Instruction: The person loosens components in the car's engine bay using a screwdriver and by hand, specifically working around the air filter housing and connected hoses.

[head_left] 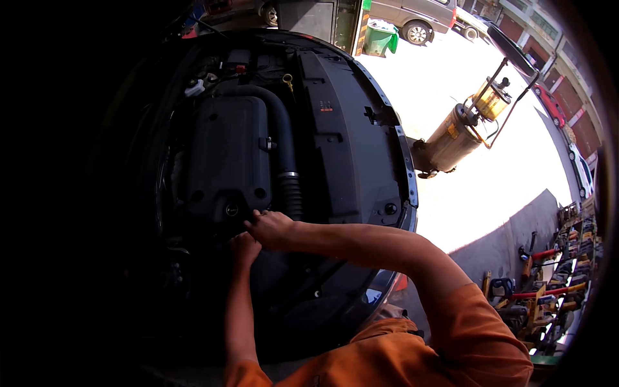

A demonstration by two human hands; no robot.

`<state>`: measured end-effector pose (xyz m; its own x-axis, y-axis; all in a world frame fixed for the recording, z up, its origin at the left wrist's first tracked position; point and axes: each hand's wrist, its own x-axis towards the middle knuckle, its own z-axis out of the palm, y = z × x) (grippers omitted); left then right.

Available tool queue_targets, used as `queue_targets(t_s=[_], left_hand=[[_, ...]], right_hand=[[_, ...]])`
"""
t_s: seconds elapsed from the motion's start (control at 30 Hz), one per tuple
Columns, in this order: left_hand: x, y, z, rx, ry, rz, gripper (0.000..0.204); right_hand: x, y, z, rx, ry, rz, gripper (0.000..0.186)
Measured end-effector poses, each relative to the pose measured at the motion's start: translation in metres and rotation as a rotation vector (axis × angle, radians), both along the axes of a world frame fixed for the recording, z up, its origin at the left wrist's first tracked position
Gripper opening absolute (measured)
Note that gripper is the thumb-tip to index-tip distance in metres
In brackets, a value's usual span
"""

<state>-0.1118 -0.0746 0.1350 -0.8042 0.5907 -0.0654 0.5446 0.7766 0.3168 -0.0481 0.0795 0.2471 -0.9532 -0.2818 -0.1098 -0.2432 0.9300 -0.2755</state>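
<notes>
Black on engine cover [225, 138] | yellow on dipstick handle [289, 84] | orange on shirt [387, 358] | green on bin [376, 45] | yellow-black stripes on post [359, 39]

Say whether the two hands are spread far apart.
No, the left hand and right hand are close together by the lower end of the engine cover.

Room over engine cover [225, 145] is left open from above | right side is bounded by curved black hose [282, 132] | near edge is blocked by left hand [245, 249] and right hand [273, 230] | gap beneath cannot be judged
</notes>
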Motion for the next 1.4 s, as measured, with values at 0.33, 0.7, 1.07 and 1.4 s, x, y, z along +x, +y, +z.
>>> queue_targets(t_s=[0.33, 0.7, 1.07, 1.4], left_hand=[[-0.013, -0.007, -0.033, 0.045, 0.036, -0.072, 0.018], [-0.008, -0.004, -0.019, 0.032, 0.006, -0.093, 0.016], [-0.006, 0.0, -0.018, 0.001, 0.017, -0.041, 0.019], [-0.009, 0.002, -0.023, -0.067, 0.053, -0.026, 0.028]], right_hand=[[-0.006, 0.002, -0.012, -0.123, 0.093, 0.01, 0.046], [-0.005, 0.013, -0.007, -0.166, 0.091, -0.008, 0.037], [0.004, -0.001, -0.003, -0.152, 0.047, -0.01, 0.039], [0.0, -0.003, 0.01, -0.079, -0.029, -0.034, 0.039]])
